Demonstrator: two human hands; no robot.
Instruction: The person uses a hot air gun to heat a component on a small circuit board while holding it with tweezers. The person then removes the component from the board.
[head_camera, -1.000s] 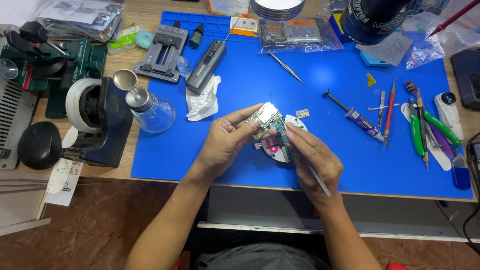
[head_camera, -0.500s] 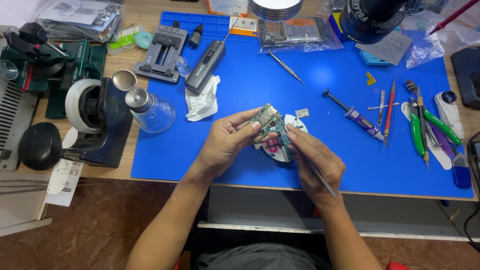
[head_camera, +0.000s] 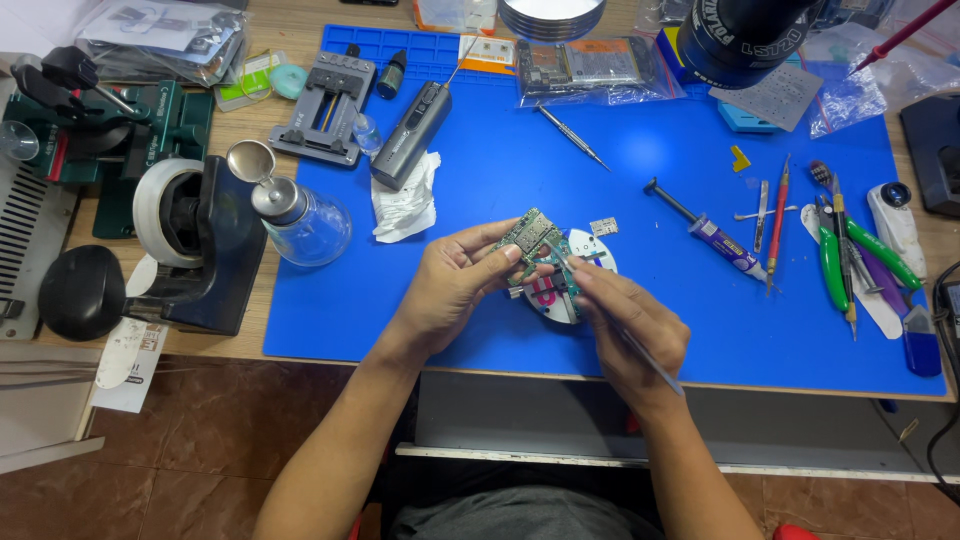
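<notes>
Pinching circuit board in left hand; thin probe pinched by right hand; slip risked, components scratched if tip skids

Matt blue rubbery mat, clear glossy glass bottle, wooden bench.

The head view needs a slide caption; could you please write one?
Left hand holds a small circuit board while right hand works it with a thin tool above a blue mat.
</notes>
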